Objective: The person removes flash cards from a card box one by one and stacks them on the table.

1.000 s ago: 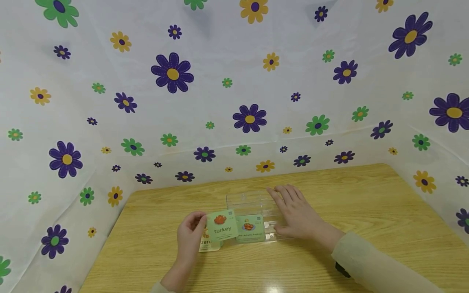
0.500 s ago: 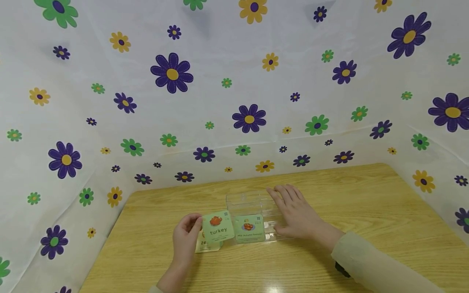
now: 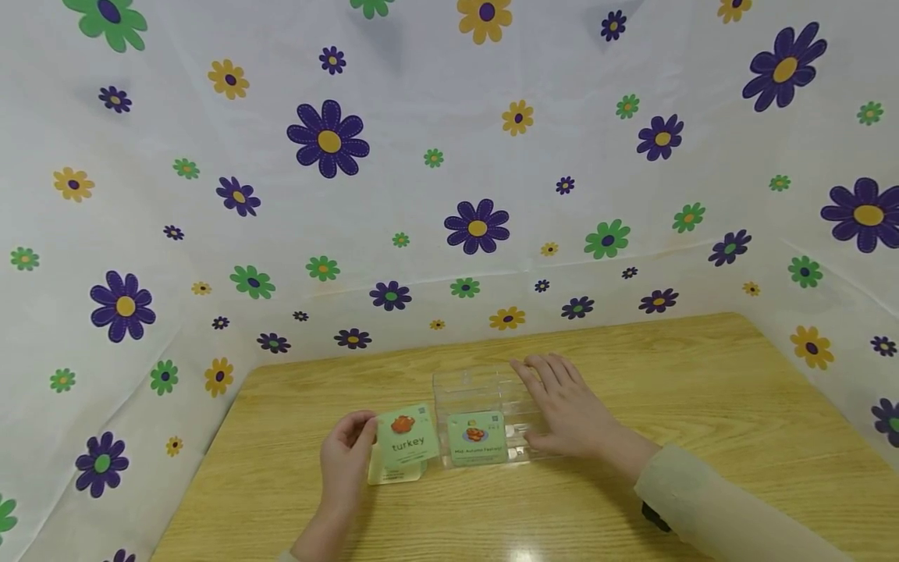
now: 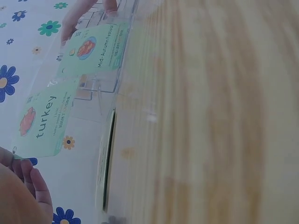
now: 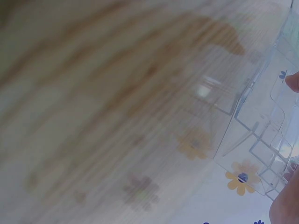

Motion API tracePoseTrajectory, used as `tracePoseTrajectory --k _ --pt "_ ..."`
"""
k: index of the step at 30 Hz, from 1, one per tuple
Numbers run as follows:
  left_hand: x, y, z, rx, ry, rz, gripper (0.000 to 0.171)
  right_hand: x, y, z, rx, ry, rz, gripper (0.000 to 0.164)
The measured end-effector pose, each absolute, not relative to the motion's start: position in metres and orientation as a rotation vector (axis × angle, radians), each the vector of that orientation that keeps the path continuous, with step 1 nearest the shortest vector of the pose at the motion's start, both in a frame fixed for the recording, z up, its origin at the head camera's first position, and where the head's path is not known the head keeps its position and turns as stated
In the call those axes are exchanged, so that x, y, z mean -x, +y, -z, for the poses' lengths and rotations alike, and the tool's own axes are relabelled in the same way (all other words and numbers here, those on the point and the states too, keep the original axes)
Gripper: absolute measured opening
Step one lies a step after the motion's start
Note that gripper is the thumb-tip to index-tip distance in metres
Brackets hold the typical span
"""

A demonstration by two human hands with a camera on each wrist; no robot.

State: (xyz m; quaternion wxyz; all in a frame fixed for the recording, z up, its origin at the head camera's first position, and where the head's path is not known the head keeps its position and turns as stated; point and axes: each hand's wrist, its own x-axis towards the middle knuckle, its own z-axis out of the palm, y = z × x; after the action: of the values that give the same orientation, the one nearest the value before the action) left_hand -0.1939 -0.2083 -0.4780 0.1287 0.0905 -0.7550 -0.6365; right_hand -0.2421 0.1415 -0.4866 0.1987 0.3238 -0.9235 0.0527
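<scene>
My left hand (image 3: 342,460) pinches the left edge of a green card (image 3: 407,439) printed "turkey", with its picture side up. A pale card stack (image 3: 395,474) lies flat on the table under it, partly hidden; its thin edge (image 4: 108,161) shows in the left wrist view. A clear plastic organizer box (image 3: 469,382) with compartments stands just right of the held card. In its near left compartment a green "Mid-Autumn Festival" card (image 3: 477,441) leans upright. My right hand (image 3: 572,414) holds the box's right part, thumb on the near side and fingers across the far side.
The wood-grain table (image 3: 667,375) extends round the box on all sides. A white flowered cloth (image 3: 393,195) rises behind the table and along both sides. A black band (image 3: 656,517) shows under the right sleeve.
My left hand has drawn the turkey card leftward, away from the box, and it now covers more of the "zero" card below it. The right hand and the box have stayed in place.
</scene>
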Motion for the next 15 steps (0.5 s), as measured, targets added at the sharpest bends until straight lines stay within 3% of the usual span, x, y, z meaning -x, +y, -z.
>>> tracePoseTrajectory --k 15 --pt "0.192 -0.225 0.48 -0.283 -2.222 1.83 0.024 0.242 0.141 0.485 -0.894 -2.625 -0.113 0.109"
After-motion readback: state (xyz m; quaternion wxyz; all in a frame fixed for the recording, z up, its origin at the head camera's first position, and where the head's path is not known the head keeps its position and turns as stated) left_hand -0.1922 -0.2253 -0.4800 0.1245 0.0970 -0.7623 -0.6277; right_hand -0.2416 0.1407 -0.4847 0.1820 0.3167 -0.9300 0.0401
